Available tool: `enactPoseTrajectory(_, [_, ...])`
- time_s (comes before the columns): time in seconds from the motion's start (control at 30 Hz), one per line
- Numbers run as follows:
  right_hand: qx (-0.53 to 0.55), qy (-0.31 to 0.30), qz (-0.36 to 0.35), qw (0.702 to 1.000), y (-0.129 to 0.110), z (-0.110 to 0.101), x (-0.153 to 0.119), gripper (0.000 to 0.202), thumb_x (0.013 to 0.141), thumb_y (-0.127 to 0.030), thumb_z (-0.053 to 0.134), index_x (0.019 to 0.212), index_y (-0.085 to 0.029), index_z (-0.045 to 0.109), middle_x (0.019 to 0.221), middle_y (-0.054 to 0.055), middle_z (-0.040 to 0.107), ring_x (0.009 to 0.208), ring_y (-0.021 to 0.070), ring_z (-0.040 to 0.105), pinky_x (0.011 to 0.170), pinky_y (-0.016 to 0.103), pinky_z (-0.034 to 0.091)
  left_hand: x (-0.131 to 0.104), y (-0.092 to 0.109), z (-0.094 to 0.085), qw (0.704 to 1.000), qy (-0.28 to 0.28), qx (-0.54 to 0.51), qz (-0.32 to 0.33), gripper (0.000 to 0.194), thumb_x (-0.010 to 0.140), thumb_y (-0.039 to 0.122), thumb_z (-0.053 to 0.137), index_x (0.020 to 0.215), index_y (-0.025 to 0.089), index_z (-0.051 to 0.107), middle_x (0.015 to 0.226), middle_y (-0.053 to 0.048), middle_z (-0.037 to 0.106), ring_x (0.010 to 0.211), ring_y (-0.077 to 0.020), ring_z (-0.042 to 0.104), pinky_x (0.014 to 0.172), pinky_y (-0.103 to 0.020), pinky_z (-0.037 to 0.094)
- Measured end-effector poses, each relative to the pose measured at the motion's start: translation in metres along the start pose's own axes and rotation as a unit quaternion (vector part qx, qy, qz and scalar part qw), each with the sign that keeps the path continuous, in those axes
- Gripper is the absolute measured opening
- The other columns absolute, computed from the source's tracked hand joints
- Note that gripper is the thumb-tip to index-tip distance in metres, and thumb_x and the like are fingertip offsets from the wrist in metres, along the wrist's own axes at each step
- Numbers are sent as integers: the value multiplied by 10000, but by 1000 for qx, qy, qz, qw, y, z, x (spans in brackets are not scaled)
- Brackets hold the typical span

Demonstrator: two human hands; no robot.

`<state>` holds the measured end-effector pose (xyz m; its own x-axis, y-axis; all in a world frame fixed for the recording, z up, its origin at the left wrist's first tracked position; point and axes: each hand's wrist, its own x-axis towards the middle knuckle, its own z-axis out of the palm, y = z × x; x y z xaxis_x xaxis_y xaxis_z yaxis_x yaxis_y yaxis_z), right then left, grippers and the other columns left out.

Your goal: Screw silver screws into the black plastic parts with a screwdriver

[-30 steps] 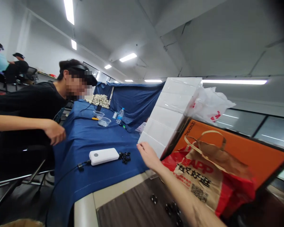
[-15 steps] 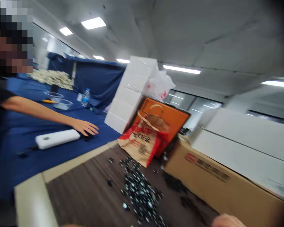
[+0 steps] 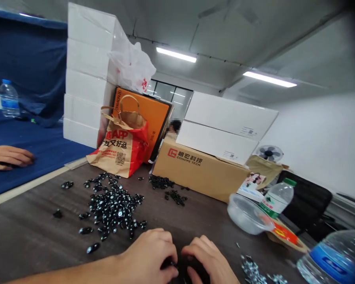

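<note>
At the bottom centre, my left hand (image 3: 154, 252) has its fingers curled with the thumb close under them; a dark bit shows at the fingertips. Facing it across a small gap is my right hand (image 3: 211, 260), its fingers bent inward. What either hand holds is hidden or too small to name. Just beyond my left hand lies a loose pile of small black pieces with shiny metallic faces (image 3: 114, 205). Smaller black pieces (image 3: 161, 182) sit farther back, and tiny silvery pieces (image 3: 251, 270) are to the right of my right hand.
Behind the pile stand a paper bag (image 3: 121, 146), a brown carton (image 3: 201, 173) and stacked white boxes (image 3: 85, 75). A clear plastic bowl (image 3: 245, 215) and bottles (image 3: 334, 260) are on the right. A co-worker's hand (image 3: 8, 157) rests on the blue cloth at left.
My view has swung right and levelled, bringing the bowl and bottles into sight. Both my hands, barely showing before, are now together at the bottom centre. The co-worker's body has left the view.
</note>
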<state>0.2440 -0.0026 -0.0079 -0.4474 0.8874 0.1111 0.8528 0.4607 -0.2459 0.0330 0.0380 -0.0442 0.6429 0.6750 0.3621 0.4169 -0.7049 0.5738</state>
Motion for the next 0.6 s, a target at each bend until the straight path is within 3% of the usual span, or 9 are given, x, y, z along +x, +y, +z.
enactPoseTrajectory(0.13, [6,-36,22,999,-3,-5,-6,276,760,-146,707,1027,-213,729,963,69,716,933,266,631,924,439,465,1,8,-2,991,33,-90,-96,91,710,204,804,798,206,780,732,-2,717,707,-192,639,683,-292,427])
enactPoseTrajectory(0.27, [35,-24,17,999,-6,1,-7,174,791,-114,721,923,-220,766,909,49,724,910,229,635,829,338,473,6,11,-3,965,61,-199,-159,97,677,151,762,772,172,763,671,15,677,657,-164,616,629,-263,431])
enactPoseTrajectory(0.4, [49,-4,-12,999,-7,4,-10,196,817,-34,649,846,-200,749,882,40,730,867,189,648,774,273,471,10,10,-1,926,76,-316,-191,180,667,200,763,842,159,770,699,12,664,690,-155,600,637,-254,460])
enactPoseTrajectory(0.6, [33,-5,53,998,-7,-1,-9,313,729,-41,699,1015,-167,720,959,75,712,908,235,634,781,312,487,11,6,11,866,60,-449,-212,270,614,325,800,785,124,743,603,9,640,503,-126,517,433,-240,419])
